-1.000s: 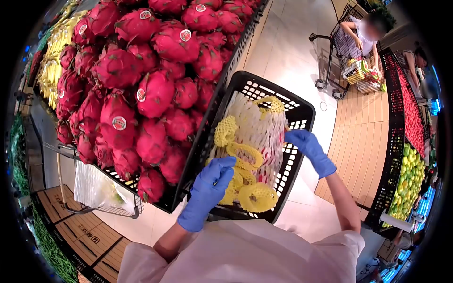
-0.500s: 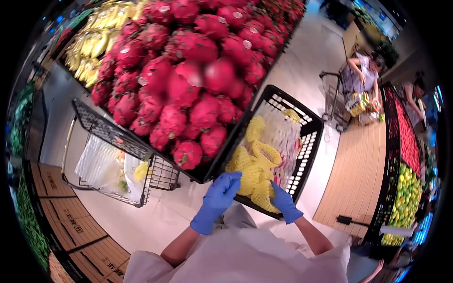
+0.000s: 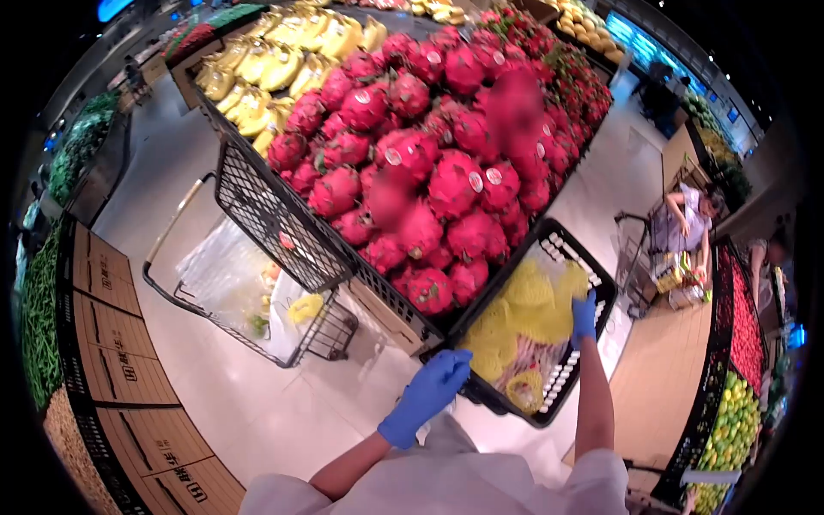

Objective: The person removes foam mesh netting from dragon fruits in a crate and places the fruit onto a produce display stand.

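Note:
Both hands wear blue gloves. My left hand (image 3: 429, 390) is at the near left corner of the black crate (image 3: 468, 378), its fingers bent together; whether they hold anything does not show. My right hand (image 3: 584, 318) reaches over the crate's right side and touches the yellow foam nets (image 3: 536, 296), its fingertips partly hidden. More yellow netting and white-pink netting (image 3: 534, 358) lie in the crate. Beside the crate rises a pile of red dragon fruit (image 3: 455, 184) in a black-edged display.
A shopping cart (image 3: 206, 296) with bags stands at the left by the display. Bananas (image 3: 279, 69) lie at the back left. A person (image 3: 682, 219) with another cart is at the right, near green-yellow fruit (image 3: 730, 421). Cardboard-coloured boxes (image 3: 129, 360) line the left.
The view has shifted, so the display and crate appear further right. My right hand has moved from the crate's near end to its far right side, and the yellow nets have shifted toward the far end.

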Tool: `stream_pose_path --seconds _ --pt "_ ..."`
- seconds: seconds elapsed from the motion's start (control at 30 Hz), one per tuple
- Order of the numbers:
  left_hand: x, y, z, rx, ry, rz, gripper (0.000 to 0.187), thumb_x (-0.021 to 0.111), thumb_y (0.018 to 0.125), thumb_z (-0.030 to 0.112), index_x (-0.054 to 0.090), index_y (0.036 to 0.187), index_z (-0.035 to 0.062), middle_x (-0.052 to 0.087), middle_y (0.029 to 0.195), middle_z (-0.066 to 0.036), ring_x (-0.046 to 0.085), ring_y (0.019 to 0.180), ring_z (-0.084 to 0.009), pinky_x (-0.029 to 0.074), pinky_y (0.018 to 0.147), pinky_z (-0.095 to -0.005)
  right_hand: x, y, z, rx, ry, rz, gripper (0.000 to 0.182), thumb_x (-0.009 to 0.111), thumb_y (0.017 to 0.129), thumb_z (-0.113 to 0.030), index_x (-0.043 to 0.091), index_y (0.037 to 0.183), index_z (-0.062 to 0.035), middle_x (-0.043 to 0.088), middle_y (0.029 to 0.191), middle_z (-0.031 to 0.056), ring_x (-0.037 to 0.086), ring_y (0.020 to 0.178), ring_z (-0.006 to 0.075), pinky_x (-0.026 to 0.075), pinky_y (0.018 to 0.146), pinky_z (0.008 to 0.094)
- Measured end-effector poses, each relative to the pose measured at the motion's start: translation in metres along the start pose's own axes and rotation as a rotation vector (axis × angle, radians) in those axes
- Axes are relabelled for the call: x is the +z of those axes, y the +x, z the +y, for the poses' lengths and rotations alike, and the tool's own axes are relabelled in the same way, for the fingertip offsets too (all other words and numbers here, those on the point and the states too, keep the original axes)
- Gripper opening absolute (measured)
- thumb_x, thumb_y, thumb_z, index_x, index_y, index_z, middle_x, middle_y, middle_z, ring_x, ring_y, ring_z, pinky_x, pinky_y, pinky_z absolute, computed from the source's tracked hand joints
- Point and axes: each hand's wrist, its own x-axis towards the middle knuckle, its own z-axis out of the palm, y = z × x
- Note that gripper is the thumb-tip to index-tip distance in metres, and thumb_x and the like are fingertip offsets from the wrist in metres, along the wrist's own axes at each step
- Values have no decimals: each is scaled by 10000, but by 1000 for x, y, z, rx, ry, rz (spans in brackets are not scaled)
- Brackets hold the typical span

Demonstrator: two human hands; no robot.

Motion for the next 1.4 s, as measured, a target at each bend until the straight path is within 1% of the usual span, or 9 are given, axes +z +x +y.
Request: stream_pose_path --seconds 0.13,0.27,0.4,0.53,0.73,0.87,1.1,1.3,1.4 --pt "8 -10 1 -235 -97 -98 253 551 854 78 540 1100 20 575 946 -22 541 779 -82 446 681 -222 5 0 -46 -114 -53 46 515 599 812 -381 481 1140 -2 531 1089 95 508 987 174 411 856 294" --pt "30 -5 -14 -42 104 -150 288 555 832 55 539 1120 76 552 863 -57 529 729 -121 445 656 -236 -21 6 -36 -315 127 172 366 597 833 -356 560 1034 -52 541 875 24 463 747 98 408 704 251" --pt "63 16 -39 126 395 -313 319 591 804 105 540 1119 114 559 1010 -137 577 837 -281 473 736 -327 -26 -39 -30 -369 -174 -59 423 617 826 -274 507 1150 -26 564 1058 73 528 976 195 407 866 288" --pt "96 54 -61 124 856 -592 602 678 709 221 439 1261 190 420 1251 -165 431 1119 -371 404 890 -419 -40 -45 6 -777 -983 -409 776 725 669 -334 364 1319 -113 411 1278 178 372 1192 364 299 1000 413" --pt "148 76 -118 140 1296 -1012 828 745 610 326 341 1333 298 225 1410 -148 198 1256 -480 243 959 -613 -37 17 49 -687 -1245 -448 713 681 688 -201 353 1321 -173 415 1261 174 381 1168 364 316 968 433" --pt "170 72 -137 277 1389 -979 420 501 815 202 499 1231 256 321 1359 -137 268 1227 -483 211 953 -646 -32 60 63 -509 -1151 -209 574 654 705 -155 439 1236 -123 475 1147 200 449 1033 363 365 885 439" --pt "178 69 -153 389 1470 -925 286 508 784 201 636 1011 83 478 1181 -158 356 1175 -457 283 920 -618 -52 -31 1 -900 -710 -184 569 733 670 -173 497 1182 -91 521 1139 135 481 1049 313 394 859 389" --pt "163 101 -132 435 1407 -982 184 525 745 183 644 847 87 528 904 -85 492 947 -332 384 782 -497 -51 -110 35 -506 -853 -549 707 728 664 -256 411 1269 -75 508 1063 168 519 863 313 440 746 387" --pt "161 114 -135 351 966 -799 144 517 746 167 627 802 94 514 857 -66 488 865 -308 384 743 -470 -45 -125 70 -165 -1161 -757 669 692 686 -208 398 1276 -96 522 1038 174 540 914 323 472 720 392"
